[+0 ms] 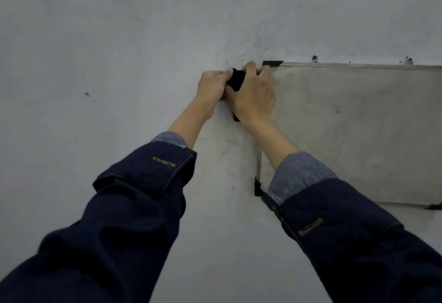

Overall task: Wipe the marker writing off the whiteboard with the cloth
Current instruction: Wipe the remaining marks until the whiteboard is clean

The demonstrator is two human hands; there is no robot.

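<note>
cloth (236,80): black, bunched between both hands at the whiteboard's top-left corner
left hand (212,87): pinching the cloth
right hand (256,97): gripping the cloth
whiteboard (358,135): smudged grey, no writing legible; wiping looks nearly finished

Plain indoor room, type unclear: bare grey wall (119,51), small wall-mounted whiteboard (358,135).

Counting what is showing on the wall

Two hands, the left hand (211,87) and right hand (254,97), are sharing one black cloth (236,80); one whiteboard (358,135) is hanging at right, showing three black corner caps (272,63); two dark blue sleeves (134,207) are reaching in from near.
</note>
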